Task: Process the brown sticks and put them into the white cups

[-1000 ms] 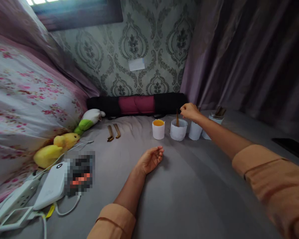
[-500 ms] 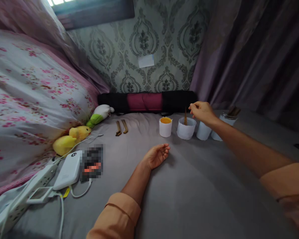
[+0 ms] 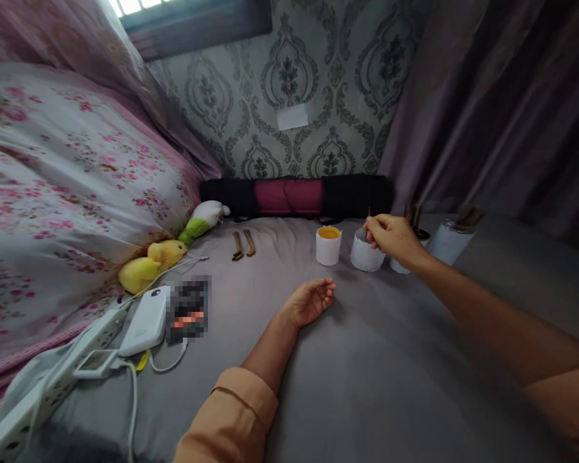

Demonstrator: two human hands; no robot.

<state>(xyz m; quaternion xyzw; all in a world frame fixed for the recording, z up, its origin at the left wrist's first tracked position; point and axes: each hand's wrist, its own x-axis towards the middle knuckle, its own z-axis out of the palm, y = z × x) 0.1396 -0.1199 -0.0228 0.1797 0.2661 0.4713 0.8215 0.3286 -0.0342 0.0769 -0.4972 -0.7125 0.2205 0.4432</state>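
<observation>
My right hand (image 3: 393, 239) reaches over a white cup (image 3: 367, 255) on the grey sheet (image 3: 367, 360), its fingers pinched on a thin brown stick (image 3: 369, 214) that stands in the cup. To the cup's left is another white cup with yellow-orange liquid (image 3: 329, 245). Behind my right hand a third cup (image 3: 405, 260) holds dark sticks, and a white jar (image 3: 448, 241) further right holds more. My left hand (image 3: 313, 301) rests palm up on the sheet, fingers loosely curled, holding nothing.
Two brown sticks (image 3: 243, 245) lie on the sheet at the back left. Plush toys (image 3: 149, 267), a white power bank (image 3: 145, 321), cables and a power strip (image 3: 43, 386) sit at the left beside a floral pillow (image 3: 67, 193). A black and maroon roll (image 3: 294, 196) lines the wall.
My right hand has lowered onto the middle cup, so the stick shows less above it. The view has shifted, moving everything rightward in the picture. My left hand stays put.
</observation>
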